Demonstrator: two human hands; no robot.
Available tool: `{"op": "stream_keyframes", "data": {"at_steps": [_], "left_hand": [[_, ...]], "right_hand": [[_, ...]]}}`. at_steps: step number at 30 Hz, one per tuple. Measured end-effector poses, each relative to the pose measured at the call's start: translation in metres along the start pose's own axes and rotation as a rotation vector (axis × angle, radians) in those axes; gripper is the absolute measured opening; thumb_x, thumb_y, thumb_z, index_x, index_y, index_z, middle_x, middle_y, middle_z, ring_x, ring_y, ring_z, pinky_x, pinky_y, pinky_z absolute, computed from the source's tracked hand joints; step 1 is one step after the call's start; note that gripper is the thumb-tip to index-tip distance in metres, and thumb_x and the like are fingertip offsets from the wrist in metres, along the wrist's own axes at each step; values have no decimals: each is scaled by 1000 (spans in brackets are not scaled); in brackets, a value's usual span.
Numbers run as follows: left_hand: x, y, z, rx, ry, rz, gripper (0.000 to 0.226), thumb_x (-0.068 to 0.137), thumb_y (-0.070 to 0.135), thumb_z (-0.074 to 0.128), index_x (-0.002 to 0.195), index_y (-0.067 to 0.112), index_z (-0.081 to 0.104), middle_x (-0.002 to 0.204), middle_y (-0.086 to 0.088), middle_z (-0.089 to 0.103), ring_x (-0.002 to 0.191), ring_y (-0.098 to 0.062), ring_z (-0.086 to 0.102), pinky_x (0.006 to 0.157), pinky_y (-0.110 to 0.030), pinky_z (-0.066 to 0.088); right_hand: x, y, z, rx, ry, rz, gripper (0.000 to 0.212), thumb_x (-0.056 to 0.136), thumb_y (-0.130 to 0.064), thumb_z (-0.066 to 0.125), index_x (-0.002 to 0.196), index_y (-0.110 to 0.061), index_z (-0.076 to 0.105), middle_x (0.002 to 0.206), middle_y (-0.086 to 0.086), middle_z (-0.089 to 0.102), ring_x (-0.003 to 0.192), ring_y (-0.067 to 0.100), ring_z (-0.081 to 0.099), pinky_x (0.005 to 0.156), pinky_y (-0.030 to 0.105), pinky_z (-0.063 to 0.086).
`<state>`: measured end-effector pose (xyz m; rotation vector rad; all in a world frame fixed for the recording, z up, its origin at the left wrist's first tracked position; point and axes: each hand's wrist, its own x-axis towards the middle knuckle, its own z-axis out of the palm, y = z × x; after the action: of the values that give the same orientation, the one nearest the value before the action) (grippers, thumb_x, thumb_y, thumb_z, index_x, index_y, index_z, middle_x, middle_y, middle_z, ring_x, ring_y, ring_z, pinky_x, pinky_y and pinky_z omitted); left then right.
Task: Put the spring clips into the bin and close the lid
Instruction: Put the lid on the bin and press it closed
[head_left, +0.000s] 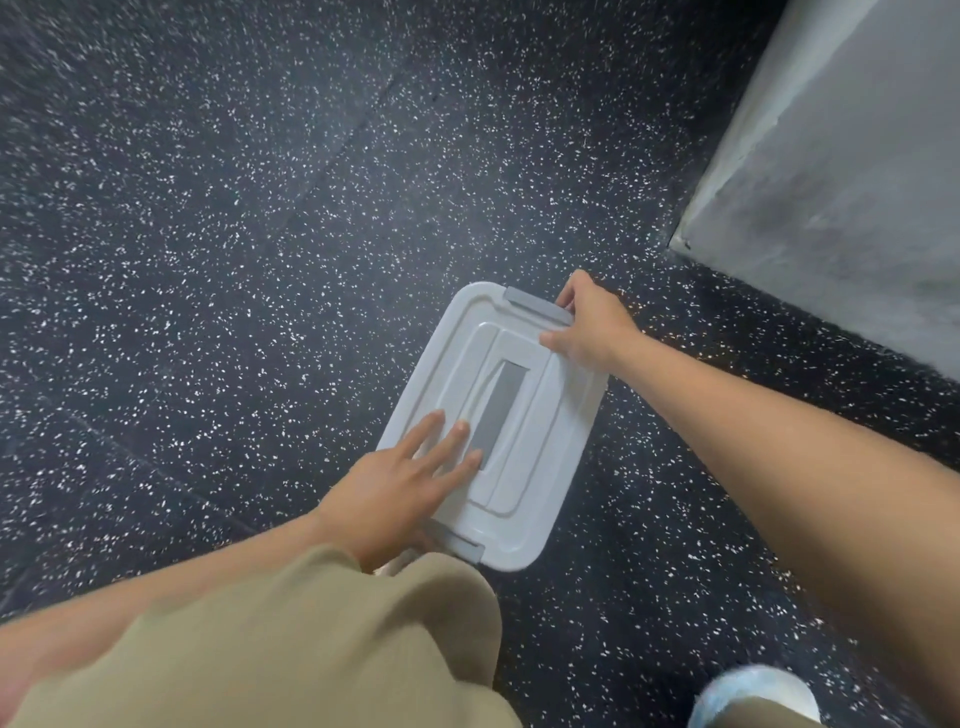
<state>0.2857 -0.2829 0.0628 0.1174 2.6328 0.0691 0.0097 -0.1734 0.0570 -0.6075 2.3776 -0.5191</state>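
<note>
A white plastic bin (566, 447) stands on the dark speckled floor with its white lid (524, 499) lying on top. The lid has a grey handle (496, 410) in the middle and a grey latch at each short end. My left hand (400, 488) lies flat on the lid near its near end, fingers spread. My right hand (589, 325) grips the far grey latch (535, 306), thumb on the lid and fingers over the bin's far edge. No spring clips are visible; the bin's inside is hidden by the lid.
A grey concrete block or wall base (841, 197) rises at the right. My khaki-clad knee (311, 639) is in front of the bin and covers part of the near latch (465, 545). A light shoe (753, 696) shows at the bottom right.
</note>
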Motion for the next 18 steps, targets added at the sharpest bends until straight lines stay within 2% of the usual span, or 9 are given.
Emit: {"op": "stream_keyframes", "data": {"at_steps": [2, 4, 7, 9, 11, 14, 18], "left_hand": [[1, 1, -2, -8, -38, -9, 124, 33, 51, 99, 143, 15, 52, 150, -17, 57, 135, -44, 54, 50, -42, 63], [2, 2, -2, -1, -49, -12, 120, 37, 47, 100, 144, 15, 54, 152, -17, 54, 138, -45, 51, 52, -44, 64], [2, 1, -4, -37, -85, -5, 116, 44, 43, 99, 147, 14, 52, 157, -16, 49, 141, -45, 47, 56, -47, 64], [4, 0, -5, -39, -73, -8, 111, 46, 36, 98, 146, 15, 56, 158, -13, 49, 142, -44, 47, 59, -44, 65], [2, 2, -7, -42, -49, -5, 108, 48, 30, 96, 148, 16, 56, 160, -11, 46, 144, -43, 45, 65, -42, 64], [1, 6, -8, -79, -58, -25, 105, 56, 16, 92, 152, 15, 50, 164, -11, 39, 148, -45, 37, 76, -47, 64], [0, 17, -10, -109, -18, -71, 94, 61, -4, 84, 149, 11, 54, 161, -13, 44, 145, -47, 40, 84, -48, 60]], "right_hand": [[2, 4, -1, -16, -14, -34, 41, 84, -27, 80, 105, -17, 46, 103, 3, 58, 88, 22, 57, 64, 34, 40], [5, 8, -3, -8, -39, -66, 42, 83, -29, 80, 105, -17, 45, 105, 3, 58, 88, 22, 57, 67, 35, 40], [7, 14, 0, 46, -74, -96, 42, 84, -30, 78, 107, -18, 45, 109, 3, 58, 93, 23, 59, 75, 40, 48], [6, 18, 4, 71, -56, -103, 40, 87, -30, 75, 110, -18, 45, 113, 2, 56, 94, 22, 58, 80, 45, 51], [-1, 22, 8, 114, -13, -125, 36, 90, -28, 71, 112, -18, 44, 115, -1, 52, 95, 20, 55, 78, 42, 48], [-7, 23, 17, 180, 43, -138, 33, 92, -25, 69, 114, -17, 45, 115, -2, 51, 98, 16, 52, 77, 33, 41], [-13, 23, 19, 210, 106, -126, 36, 90, -25, 71, 118, -13, 51, 115, -4, 54, 100, 12, 53, 85, 29, 46]]}}
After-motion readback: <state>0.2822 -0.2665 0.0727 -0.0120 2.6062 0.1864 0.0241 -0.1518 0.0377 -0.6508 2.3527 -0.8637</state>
